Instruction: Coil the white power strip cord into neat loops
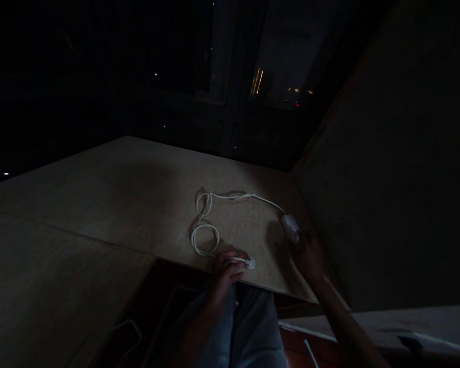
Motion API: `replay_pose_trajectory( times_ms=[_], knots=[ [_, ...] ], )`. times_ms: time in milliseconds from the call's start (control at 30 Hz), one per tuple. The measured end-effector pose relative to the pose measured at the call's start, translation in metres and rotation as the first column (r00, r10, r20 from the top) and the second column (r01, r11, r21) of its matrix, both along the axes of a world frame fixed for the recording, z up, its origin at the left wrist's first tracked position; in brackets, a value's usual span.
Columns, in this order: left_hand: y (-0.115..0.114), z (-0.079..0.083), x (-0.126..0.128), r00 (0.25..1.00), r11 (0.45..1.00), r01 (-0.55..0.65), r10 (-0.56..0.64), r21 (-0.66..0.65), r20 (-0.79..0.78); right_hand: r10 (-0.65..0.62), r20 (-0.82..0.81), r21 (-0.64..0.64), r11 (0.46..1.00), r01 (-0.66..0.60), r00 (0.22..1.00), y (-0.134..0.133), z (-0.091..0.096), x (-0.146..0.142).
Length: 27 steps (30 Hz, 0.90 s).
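The white block (290,226) is at the right side of the tabletop (153,204), just beyond and slightly left of the right hand (308,258), the nearer of the two. Its long axis slants from far left to near right, the near end meeting that hand. The right grip appears clasped on that end (finger detail is lost in the dark). The left hand (225,268), at the near edge, has its grip closed around the cord (216,240), with the plug (250,263) projecting rightward. Between the two ends, the cord lies in loose loops beyond the left hand, a snag hazard in this inspector's judgement. The wall (387,194) limits room to the right; a window (229,122) stands behind.
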<state>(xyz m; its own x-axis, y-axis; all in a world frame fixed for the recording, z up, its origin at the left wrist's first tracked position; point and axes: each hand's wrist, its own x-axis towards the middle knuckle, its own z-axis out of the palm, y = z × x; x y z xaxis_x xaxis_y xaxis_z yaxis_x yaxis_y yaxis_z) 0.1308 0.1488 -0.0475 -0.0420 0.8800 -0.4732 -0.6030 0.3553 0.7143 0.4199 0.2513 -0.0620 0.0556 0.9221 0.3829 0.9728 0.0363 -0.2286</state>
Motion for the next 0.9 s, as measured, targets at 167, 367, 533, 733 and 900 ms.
replay_pose_trajectory(
  times_ms=[167,367,533,733,900],
  knots=[
    [0.012,-0.001,0.038,0.994,0.991,0.1,-0.103,0.091,0.024,0.315,-0.537,-0.009,0.925,-0.379,0.782,-0.056,0.002,-0.057],
    [0.027,-0.002,0.068,0.967,0.929,0.25,-0.255,0.271,-0.018,0.373,-0.62,0.006,0.882,-0.472,0.69,-0.066,-0.015,-0.071],
    [0.034,0.013,0.051,0.845,0.838,0.495,-0.403,0.229,-0.352,0.37,-0.681,0.033,0.878,-0.478,0.633,-0.06,-0.027,-0.063],
    [0.078,0.055,0.003,0.616,0.862,0.404,-0.008,0.307,-0.787,0.265,-0.759,0.015,0.92,-0.391,0.594,-0.065,-0.024,-0.066],
    [0.158,0.07,-0.01,0.008,0.833,0.435,0.375,0.341,-0.927,0.118,-0.884,-0.058,0.932,-0.357,0.452,-0.07,-0.018,-0.058]
  ],
)
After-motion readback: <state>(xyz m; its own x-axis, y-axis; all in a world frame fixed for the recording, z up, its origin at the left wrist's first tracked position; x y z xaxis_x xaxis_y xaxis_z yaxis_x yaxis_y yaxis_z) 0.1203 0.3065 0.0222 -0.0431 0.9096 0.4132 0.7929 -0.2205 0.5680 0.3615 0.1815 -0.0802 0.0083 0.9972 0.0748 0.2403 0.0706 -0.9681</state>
